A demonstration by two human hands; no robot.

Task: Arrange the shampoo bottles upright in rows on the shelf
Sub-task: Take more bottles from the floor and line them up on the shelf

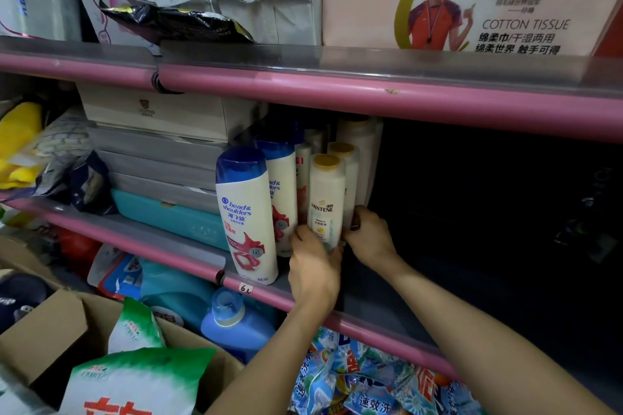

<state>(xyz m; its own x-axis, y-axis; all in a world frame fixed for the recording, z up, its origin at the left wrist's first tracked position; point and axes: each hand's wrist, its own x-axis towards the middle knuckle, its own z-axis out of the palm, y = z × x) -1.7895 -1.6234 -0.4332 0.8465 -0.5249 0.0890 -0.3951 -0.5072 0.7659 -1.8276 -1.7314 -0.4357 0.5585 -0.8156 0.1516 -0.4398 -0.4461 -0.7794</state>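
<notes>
— Where was the Pantene bottle [326, 199]?

— Upright on the shelf [303, 283], at three o'clock from the front Head & Shoulders bottle [247, 216]; the left hand [313, 266] gripped its base from nine o'clock, fingers curled round it; the right hand [369, 236] pinched it from three o'clock.

— And behind it?

— More bottles ran back toward twelve o'clock, their labels hidden; the shelf at three o'clock was too dark to make out; both fingertips sat behind the bottle, out of sight.

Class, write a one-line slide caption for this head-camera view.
Both hands, left hand and right hand, steady an upright Pantene bottle beside Head & Shoulders bottles on the pink-edged shelf.
</notes>
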